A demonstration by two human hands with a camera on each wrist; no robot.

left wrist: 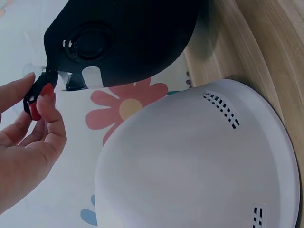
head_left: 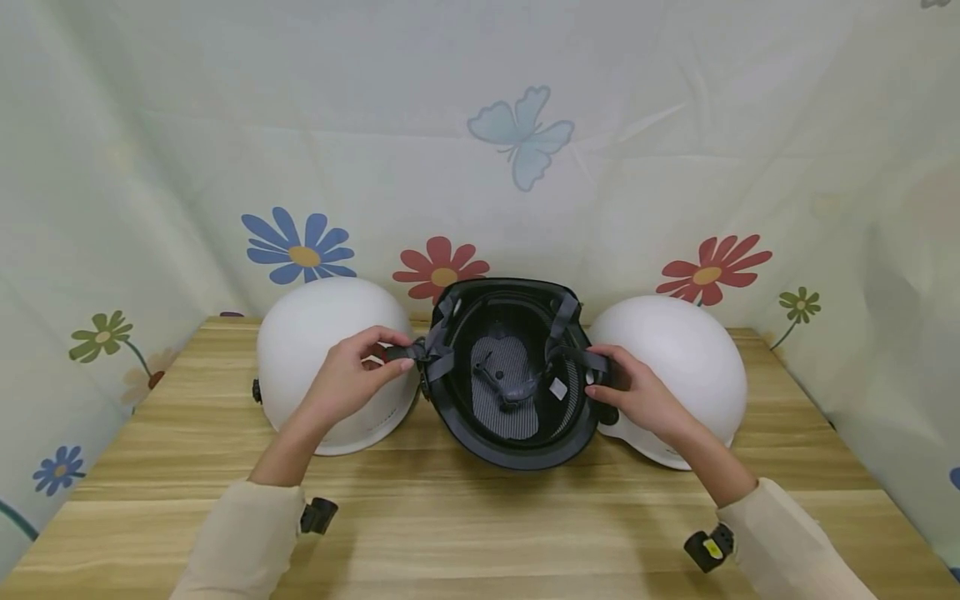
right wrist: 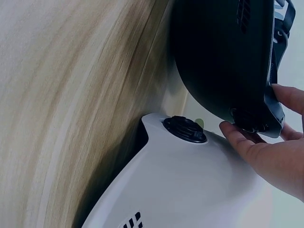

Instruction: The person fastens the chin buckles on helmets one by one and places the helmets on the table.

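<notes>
A black helmet (head_left: pixel 525 450) lies upside down in the middle of the table, its padded lining and grey straps facing up. My left hand (head_left: pixel 352 371) pinches the end of its chin strap at the helmet's left side. In the left wrist view that end is a black buckle (left wrist: pixel 33 95) with a red part, held between thumb and fingers. My right hand (head_left: pixel 637 392) grips the helmet's right rim. The right wrist view shows its fingers on both sides of the black shell (right wrist: pixel 218 61), near a round side fitting (right wrist: pixel 244 118).
One white helmet (head_left: pixel 322 308) stands dome up on the left, close behind my left hand. Another white helmet (head_left: pixel 675 333) stands on the right, behind my right hand. All are on a wooden table (head_left: pixel 465 542), with a flower-printed cloth (head_left: pixel 600 217) behind.
</notes>
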